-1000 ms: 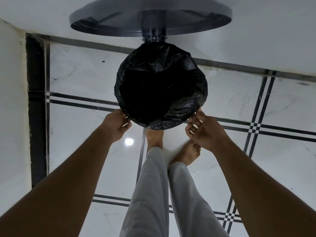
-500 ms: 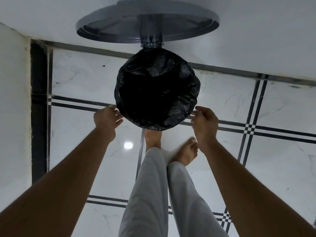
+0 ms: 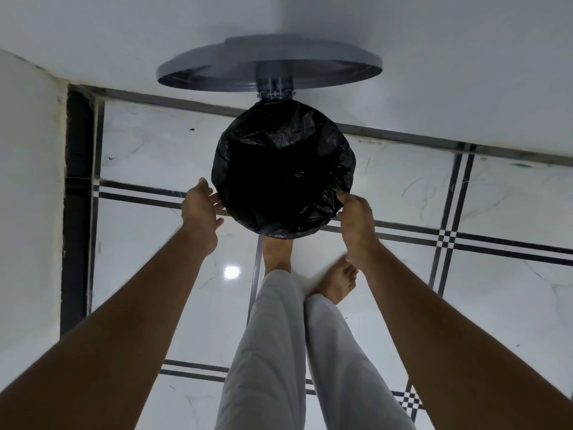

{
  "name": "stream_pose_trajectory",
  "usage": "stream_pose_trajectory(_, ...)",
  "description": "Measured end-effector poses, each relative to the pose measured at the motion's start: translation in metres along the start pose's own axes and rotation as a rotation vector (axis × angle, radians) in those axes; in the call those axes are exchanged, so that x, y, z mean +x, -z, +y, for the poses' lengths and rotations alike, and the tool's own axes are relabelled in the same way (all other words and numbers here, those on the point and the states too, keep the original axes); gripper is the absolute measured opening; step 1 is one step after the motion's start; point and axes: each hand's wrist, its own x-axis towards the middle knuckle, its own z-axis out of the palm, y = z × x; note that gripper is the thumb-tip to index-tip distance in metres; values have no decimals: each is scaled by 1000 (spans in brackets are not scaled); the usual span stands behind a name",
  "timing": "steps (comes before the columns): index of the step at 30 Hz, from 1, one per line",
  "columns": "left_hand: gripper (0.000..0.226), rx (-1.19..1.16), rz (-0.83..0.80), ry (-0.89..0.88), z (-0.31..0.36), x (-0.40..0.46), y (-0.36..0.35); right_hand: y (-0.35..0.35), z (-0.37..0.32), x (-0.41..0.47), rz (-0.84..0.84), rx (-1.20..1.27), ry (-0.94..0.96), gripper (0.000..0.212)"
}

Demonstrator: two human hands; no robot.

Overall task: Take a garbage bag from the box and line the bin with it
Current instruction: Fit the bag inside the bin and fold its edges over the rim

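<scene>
- Garbage bag, thin crinkled black plastic (image 3: 283, 169): it is already stretched over the mouth of the round bin (image 3: 279, 226), folded down outside the rim, directly between your two hands. No box is in view.
- Your left hand (image 3: 200, 209) sits at the bag's left edge, fingers fairly straight and loosely spread, fingertips touching the folded film rather than pinching it.
- Expect the film to be very light, limp and slippery, and it will probably tear if dragged over a hard edge. Take it at the turned-down hem, not the slack centre.
- The grey round plastic lid (image 3: 269, 68) stands open beyond both hands, hinged at the bin's far side; it looks stiff and smooth.
- Your right hand (image 3: 356, 221) is at the bag's right edge, fingers curled onto the hem; it seems to pinch the plastic, though the fingertips are partly hidden.
- Under both hands lies glossy white marble-patterned floor tile (image 3: 496, 212) with dark border strips.
</scene>
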Motion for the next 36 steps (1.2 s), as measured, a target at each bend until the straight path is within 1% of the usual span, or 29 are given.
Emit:
stream_pose_trajectory(2, 22, 45, 69, -41, 4, -1, 2, 1, -2, -8, 82, -133, 64, 61)
stream_pose_trajectory(3, 20, 36, 53, -53, 5, -3, 3, 3, -2, -10, 75, -149, 85, 60)
stream_pose_trajectory(4, 19, 18, 4, -46, 7, -7, 2, 3, -3, -11, 31, -128, 77, 55)
stream_pose_trajectory(6, 21, 37, -84, -30, 8, -13, 3, 3, -9, -12, -62, -99, 2, 46)
stream_pose_trajectory(8, 23, 69, -128, -40, 12, -15, 6, 2, -14, -11, -90, -109, -39, 44)
stream_pose_trajectory(11, 28, 111, -158, -66, 11, -9, 11, 1, -13, -8, -66, -155, -14, 51)
stream_pose_trajectory(12, 30, 119, -158, -83, 10, -9, 12, 0, -9, -7, -62, -174, 0, 47)
stream_pose_trajectory(15, 34, 128, -175, -139, 3, -7, 14, 0, -2, -6, -70, -207, 40, 24)
stream_pose_trajectory(21, 28, 118, -180, -197, 3, -7, 9, 1, 9, -8, -74, -181, 52, 26)
stream_pose_trajectory(24, 28, 91, -167, -175, 7, -3, 12, 1, 10, -10, -71, -202, 60, 26)
stream_pose_trajectory(28, 27, 93, -180, -179, 9, 0, 10, 3, 13, -10, -42, -261, 72, 35)
stream_pose_trajectory(30, 29, 83, -153, -180, 6, 0, 1, 4, 15, -11, -42, -324, 95, 33)
stream_pose_trajectory(33, 21, 27, -61, -93, 8, 1, -5, 5, 17, -8, -48, -375, 86, 27)
stream_pose_trajectory(35, 18, -12, -87, -54, 7, 3, -6, 7, 19, -5, -45, -383, 74, 21)
stream_pose_trajectory(36, 18, -22, -93, -58, 6, 3, -5, 9, 20, -3, -48, -367, 75, 23)
